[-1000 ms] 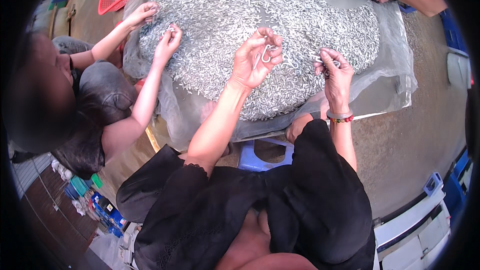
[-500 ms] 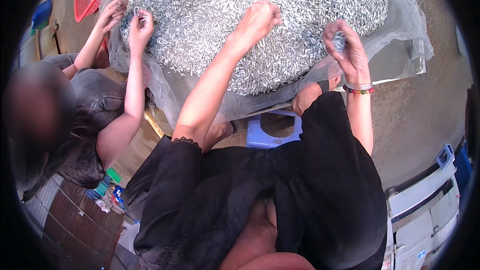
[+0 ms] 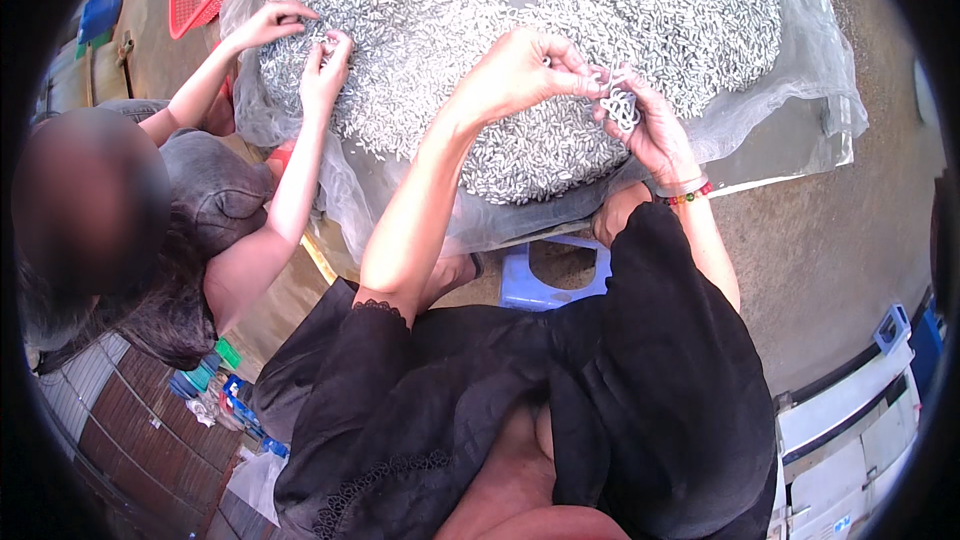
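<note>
A wide heap of small silvery metal hooks (image 3: pixel 430 70) spreads over the table on pale mesh cloth. My right hand (image 3: pixel 660 140), a beaded bracelet on its wrist, is closed round a bunch of curved hooks (image 3: pixel 622 112) above the heap's near right part. Close beside that bunch, my left hand (image 3: pixel 530 75) has thumb and fingertips pinched on a metal hook at the bunch's upper edge. Another small metal loop peeks out between its curled fingers. The two hands meet at their fingertips.
At my left a co-worker's hands (image 3: pixel 325 70) handle hooks over the heap's left edge. A red plastic basket (image 3: pixel 205 15) with metal pieces stands at the far left. Under the near table edge is a blue plastic stool (image 3: pixel 540 295). Mesh cloth (image 3: pixel 740 130) drapes over the right edge.
My left hand has left the heap and moved right to meet my right hand. My right hand has shifted left and turned, bringing its bunch into fuller view. The co-worker's hands have shifted right.
</note>
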Motion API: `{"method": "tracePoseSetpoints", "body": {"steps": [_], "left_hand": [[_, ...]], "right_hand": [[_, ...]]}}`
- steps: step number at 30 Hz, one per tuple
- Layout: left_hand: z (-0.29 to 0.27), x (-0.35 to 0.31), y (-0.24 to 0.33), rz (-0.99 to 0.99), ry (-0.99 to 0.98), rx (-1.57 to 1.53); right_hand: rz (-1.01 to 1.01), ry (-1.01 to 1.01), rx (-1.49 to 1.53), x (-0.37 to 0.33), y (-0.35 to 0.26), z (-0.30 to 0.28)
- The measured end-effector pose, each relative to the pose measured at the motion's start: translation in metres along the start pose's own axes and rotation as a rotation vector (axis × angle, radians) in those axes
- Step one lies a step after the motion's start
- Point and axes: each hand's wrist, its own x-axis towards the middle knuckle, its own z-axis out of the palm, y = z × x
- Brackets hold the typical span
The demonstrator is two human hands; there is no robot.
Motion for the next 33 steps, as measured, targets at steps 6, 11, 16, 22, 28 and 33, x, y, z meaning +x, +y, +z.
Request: {"method": "tracePoseSetpoints", "body": {"steps": [6,11,16,22,28,33], "left_hand": [[-0.005,-0.002,0.004,-0.121,-0.168,0.046],[0.002,-0.005,-0.006,-0.314,-0.265,-0.785],[0.059,-0.009,-0.021,-0.351,-0.01,-1.664],[0.087,-0.011,-0.011,-0.051,0.497,-1.175],[0.073,-0.019,-0.011,-0.427,-0.065,-1.524],[0.066,-0.023,-0.015,-0.174,0.365,-1.175]], "right_hand": [[-0.022,-0.113,-0.098,-0.001,-0.009,-0.002],[-0.178,-0.16,0.085,-0.009,-0.01,0.009],[-0.328,-0.094,-0.026,-0.01,-0.011,0.018],[-0.463,-0.022,-0.08,-0.008,-0.014,0.016],[-0.19,-0.2,-0.194,-0.014,-0.029,0.006],[-0.251,-0.173,-0.239,-0.013,-0.015,0.001]]}}
